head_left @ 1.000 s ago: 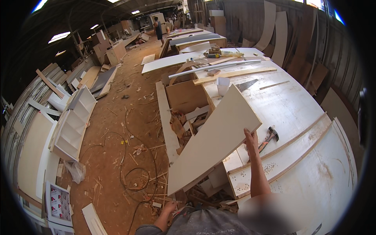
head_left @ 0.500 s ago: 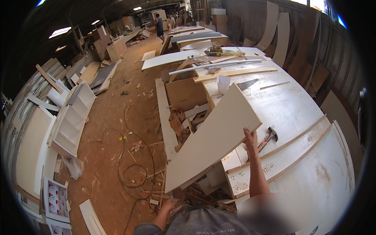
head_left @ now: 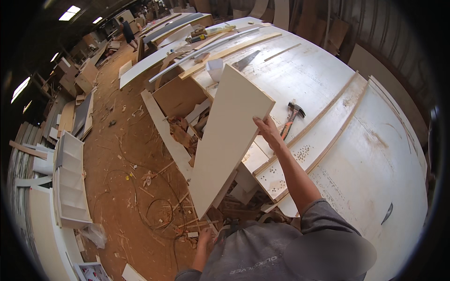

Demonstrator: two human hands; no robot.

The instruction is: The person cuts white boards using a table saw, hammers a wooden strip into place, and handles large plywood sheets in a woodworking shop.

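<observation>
A long white board point(head_left: 229, 126) with a pale cut edge stands tilted in front of me, its lower end narrowing toward the floor side. My right hand point(head_left: 266, 129) grips its upper right edge, thumb on the white face and fingers behind it. Low down, just below the board's bottom tip, is my left hand point(head_left: 205, 235); its fingers are small and partly hidden, so I cannot make out whether they hold anything. Beyond my right hand a claw hammer point(head_left: 288, 126) with an orange and black handle lies on the white worktop point(head_left: 323, 93).
A white plastic container point(head_left: 215, 70), a saw blade point(head_left: 246, 60) and wooden strips point(head_left: 229, 52) lie on the worktop. Offcuts fill the gap beneath the board. A cable point(head_left: 147, 213) coils on the dusty floor. At left leans a white shelf unit point(head_left: 72, 178); a person point(head_left: 126, 33) stands far off.
My view has swung to the right, shifting the scene leftward. The board now stands more upright, still gripped by my right hand. My left hand stays near its lower end.
</observation>
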